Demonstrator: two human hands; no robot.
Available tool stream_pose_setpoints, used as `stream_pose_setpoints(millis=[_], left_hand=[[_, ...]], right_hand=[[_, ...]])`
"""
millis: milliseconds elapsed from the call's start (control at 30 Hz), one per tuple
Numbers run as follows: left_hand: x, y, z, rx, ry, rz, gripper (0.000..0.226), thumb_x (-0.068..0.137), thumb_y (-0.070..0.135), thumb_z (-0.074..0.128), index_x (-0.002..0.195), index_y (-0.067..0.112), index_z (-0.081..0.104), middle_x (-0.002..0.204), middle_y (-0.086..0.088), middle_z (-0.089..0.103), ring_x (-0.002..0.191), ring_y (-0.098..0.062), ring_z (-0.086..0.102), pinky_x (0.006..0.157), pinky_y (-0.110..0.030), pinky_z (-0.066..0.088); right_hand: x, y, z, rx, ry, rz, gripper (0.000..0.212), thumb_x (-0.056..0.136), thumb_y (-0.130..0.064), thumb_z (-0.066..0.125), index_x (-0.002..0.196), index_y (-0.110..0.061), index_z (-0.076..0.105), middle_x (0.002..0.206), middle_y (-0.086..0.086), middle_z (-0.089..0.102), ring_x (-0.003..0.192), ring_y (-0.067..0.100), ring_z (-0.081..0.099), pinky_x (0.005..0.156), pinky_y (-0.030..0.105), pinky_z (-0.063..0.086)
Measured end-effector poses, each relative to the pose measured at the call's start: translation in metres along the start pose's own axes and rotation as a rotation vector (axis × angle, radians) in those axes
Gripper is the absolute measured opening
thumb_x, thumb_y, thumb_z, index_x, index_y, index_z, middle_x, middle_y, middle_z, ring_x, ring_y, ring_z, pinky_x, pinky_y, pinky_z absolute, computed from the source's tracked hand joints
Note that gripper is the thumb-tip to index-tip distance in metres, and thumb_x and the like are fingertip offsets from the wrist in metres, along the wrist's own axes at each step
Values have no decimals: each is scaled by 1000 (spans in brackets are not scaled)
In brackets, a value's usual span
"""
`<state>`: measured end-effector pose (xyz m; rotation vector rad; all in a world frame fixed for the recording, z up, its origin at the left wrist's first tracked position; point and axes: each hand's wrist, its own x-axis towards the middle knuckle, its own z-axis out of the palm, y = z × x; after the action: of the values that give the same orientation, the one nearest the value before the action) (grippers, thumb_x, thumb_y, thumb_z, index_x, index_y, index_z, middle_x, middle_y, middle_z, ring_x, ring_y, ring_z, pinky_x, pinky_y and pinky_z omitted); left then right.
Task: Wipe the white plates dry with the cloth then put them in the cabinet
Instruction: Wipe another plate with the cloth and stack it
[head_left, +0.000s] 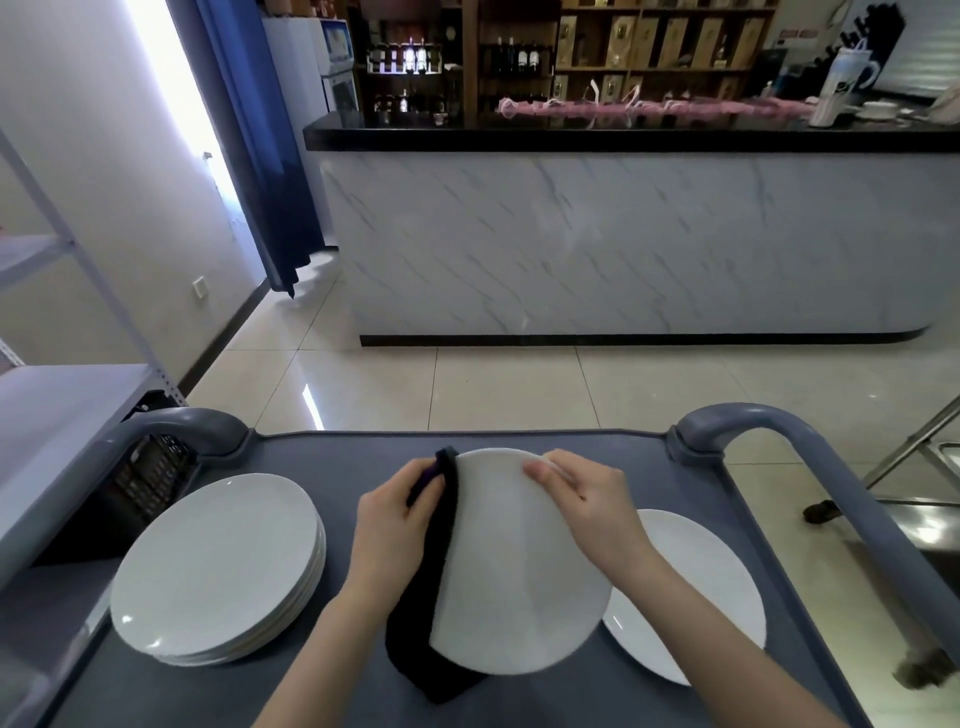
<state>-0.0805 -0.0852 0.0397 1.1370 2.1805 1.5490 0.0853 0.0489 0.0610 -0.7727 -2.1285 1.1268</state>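
Observation:
A white plate (514, 577) is held tilted above the grey cart top (343, 457). My right hand (582, 499) grips its upper right rim, thumb on the face. My left hand (395, 514) grips a dark cloth (441, 525) against the plate's left edge; the cloth hangs down behind and below the plate. A stack of several white plates (218, 566) sits on the cart at the left. A single white plate (696, 587) lies on the cart at the right, partly hidden by my right forearm.
The cart has raised grey handles at the far left (192, 421) and far right (769, 421). A grey metal shelf unit (62, 395) stands close on the left. A marble-fronted counter (623, 239) stands across the tiled floor ahead.

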Motion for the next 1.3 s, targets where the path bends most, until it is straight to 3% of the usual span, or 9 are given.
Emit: stream_pose_setpoints(millis=[200,333,633,833,900,1033,1100,1200,1300], left_hand=[[-30,-17,18,-118,211,-271,18,97,23,50,83,28,58,77,16,65,68,-1,55,63,-27,43],[-26,-20,12,-113,154,-229,18,97,17,53,79,20,54,75,10,63,62,-1,50,62,-24,43],[2,1,5,57,-217,51,27,90,16,63,79,39,55,72,17,63,64,4,54,60,-8,41],[-9,-12,19,-187,133,-206,17,94,17,58,89,33,61,82,18,68,74,4,59,69,-24,44],[-17,-13,26,-225,185,-280,16,97,20,54,91,34,60,83,19,67,78,0,60,69,-26,44],[-12,-14,14,-228,196,-223,24,98,16,52,87,35,59,81,17,66,75,0,58,68,-23,43],[-8,-12,5,-147,142,-129,28,97,15,52,87,40,58,83,19,66,77,4,59,68,-18,43],[-4,-4,-1,-28,-25,33,36,94,10,58,87,46,59,85,22,68,82,4,61,69,-6,42],[-2,1,3,51,-153,105,39,92,14,63,86,52,59,83,24,68,80,5,63,67,-5,41]], right_hand=[[-17,6,25,291,502,309,50,100,-41,52,53,-30,40,51,-13,36,51,3,30,48,15,29],[-15,13,10,193,382,212,47,100,-40,53,60,-25,33,55,-12,32,54,6,29,49,18,27],[0,3,-12,-99,-149,-20,36,97,-41,56,75,-13,61,70,10,58,69,26,53,61,32,37],[-18,3,5,230,409,223,45,98,-40,54,60,-19,42,55,-7,36,55,8,33,54,23,29],[-18,4,12,254,471,272,45,100,-42,50,64,-17,39,56,-9,36,56,8,32,55,27,31],[-10,10,-3,98,303,180,34,98,-44,52,73,-21,55,62,-10,55,57,4,47,57,23,39],[-2,9,-15,27,202,111,10,94,-46,59,95,-37,62,84,-24,69,78,-3,63,66,13,46],[12,4,-20,-240,-91,-4,39,82,-70,50,112,-46,56,93,-27,66,86,-5,61,72,10,44],[21,1,-12,-310,-345,19,48,81,-73,46,95,-29,61,79,-7,66,74,4,58,68,24,44]])
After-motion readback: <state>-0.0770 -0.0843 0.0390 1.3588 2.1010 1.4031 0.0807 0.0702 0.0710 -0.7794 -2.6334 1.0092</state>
